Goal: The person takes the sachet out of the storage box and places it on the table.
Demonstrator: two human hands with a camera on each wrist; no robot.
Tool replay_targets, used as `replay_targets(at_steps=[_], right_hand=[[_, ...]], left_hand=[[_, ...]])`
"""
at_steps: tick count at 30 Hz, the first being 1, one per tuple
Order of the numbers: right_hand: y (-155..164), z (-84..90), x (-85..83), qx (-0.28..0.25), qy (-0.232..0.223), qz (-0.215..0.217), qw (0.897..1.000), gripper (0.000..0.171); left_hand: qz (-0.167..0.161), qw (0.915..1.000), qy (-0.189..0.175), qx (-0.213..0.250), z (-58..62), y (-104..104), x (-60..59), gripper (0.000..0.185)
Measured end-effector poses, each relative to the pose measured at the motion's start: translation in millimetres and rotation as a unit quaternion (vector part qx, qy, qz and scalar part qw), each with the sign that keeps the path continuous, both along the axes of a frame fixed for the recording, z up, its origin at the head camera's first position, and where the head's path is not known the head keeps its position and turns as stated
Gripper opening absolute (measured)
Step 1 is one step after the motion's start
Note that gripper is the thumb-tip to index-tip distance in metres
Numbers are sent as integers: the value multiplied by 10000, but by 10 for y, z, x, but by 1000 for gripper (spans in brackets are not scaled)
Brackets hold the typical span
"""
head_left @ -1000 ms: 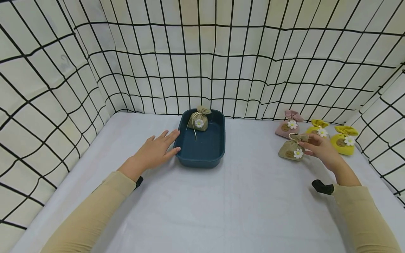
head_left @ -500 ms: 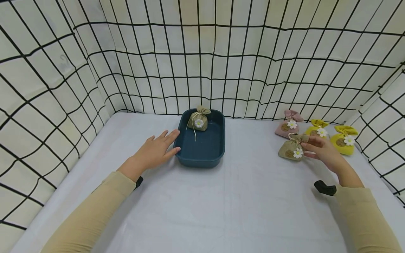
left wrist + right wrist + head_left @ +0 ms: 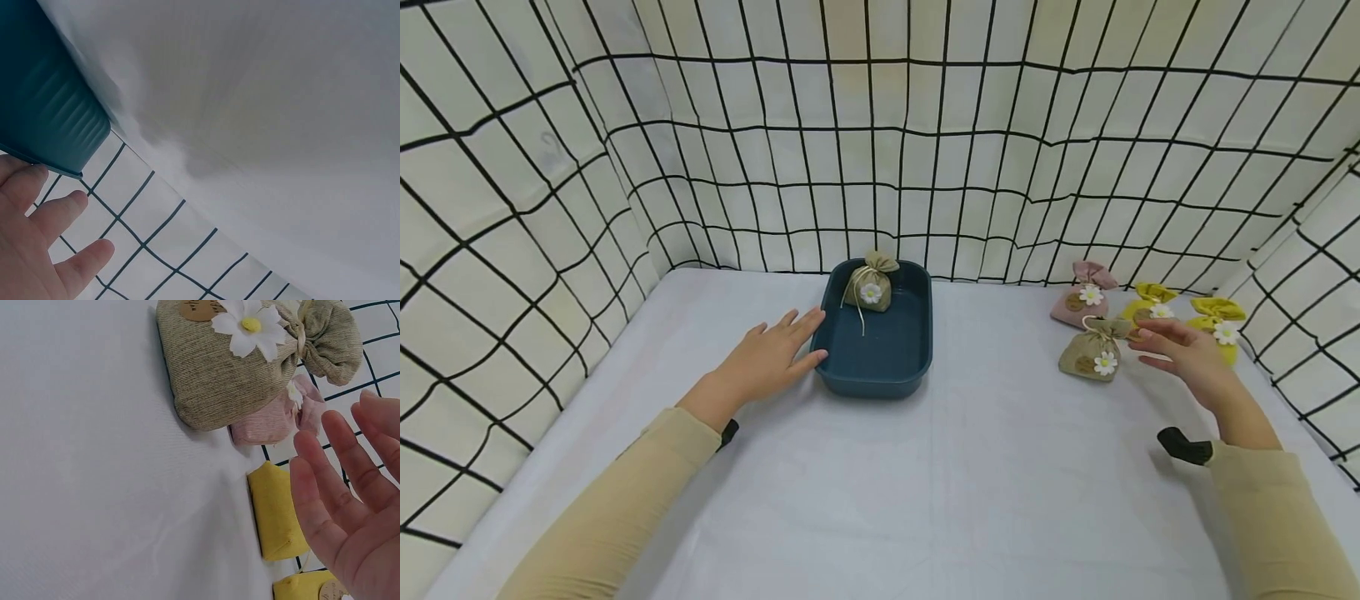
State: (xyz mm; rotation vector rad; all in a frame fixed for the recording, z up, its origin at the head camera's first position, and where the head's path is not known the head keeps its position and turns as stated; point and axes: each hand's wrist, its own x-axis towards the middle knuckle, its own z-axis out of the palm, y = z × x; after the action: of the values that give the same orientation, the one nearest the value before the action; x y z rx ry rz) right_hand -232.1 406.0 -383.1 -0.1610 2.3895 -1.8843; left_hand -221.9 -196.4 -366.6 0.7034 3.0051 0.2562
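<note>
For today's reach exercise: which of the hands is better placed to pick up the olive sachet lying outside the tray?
Probably the right hand: it hovers open beside the olive sachet. The left hand rests against the blue tray, far off.

No text, brand, number or sign can be read in any view. The olive sachet (image 3: 231, 369) on the right of the table carries a small round brown tag (image 3: 201, 309) beside its white daisy, and the near yellow sachet (image 3: 312, 587) carries one as well (image 3: 337, 591). Both tags bear faint script, but it is too small and blurred to make out.
</note>
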Motion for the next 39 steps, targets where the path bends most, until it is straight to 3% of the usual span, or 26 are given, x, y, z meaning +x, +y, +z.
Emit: replay_targets(at_steps=[11, 18, 23, 27, 33, 39], right_hand=[[-60, 117, 45, -793, 397, -614, 9942, 16], [-228, 169, 84, -1756, 777, -1371, 9718, 9], [-375, 250, 101, -1747, 1150, -1723, 9626, 9], [-486, 318, 102, -1796, 1339, -1737, 9590, 11], [-597, 380, 108, -2053, 1559, -1347, 9568, 10], [-730, 430, 121, -2060, 1621, -1229, 9572, 14]], left_hand=[[17, 10000, -7, -10, 6, -4, 16, 72], [2, 10000, 33, 25, 6, 0, 20, 71], [-9, 10000, 0, 49, 1, -3, 12, 71], [-5, 10000, -12, 55, -3, -3, 8, 71], [-15, 10000, 16, 69, -9, 2, 7, 71], [4, 10000, 10, 67, -21, 0, 5, 71]])
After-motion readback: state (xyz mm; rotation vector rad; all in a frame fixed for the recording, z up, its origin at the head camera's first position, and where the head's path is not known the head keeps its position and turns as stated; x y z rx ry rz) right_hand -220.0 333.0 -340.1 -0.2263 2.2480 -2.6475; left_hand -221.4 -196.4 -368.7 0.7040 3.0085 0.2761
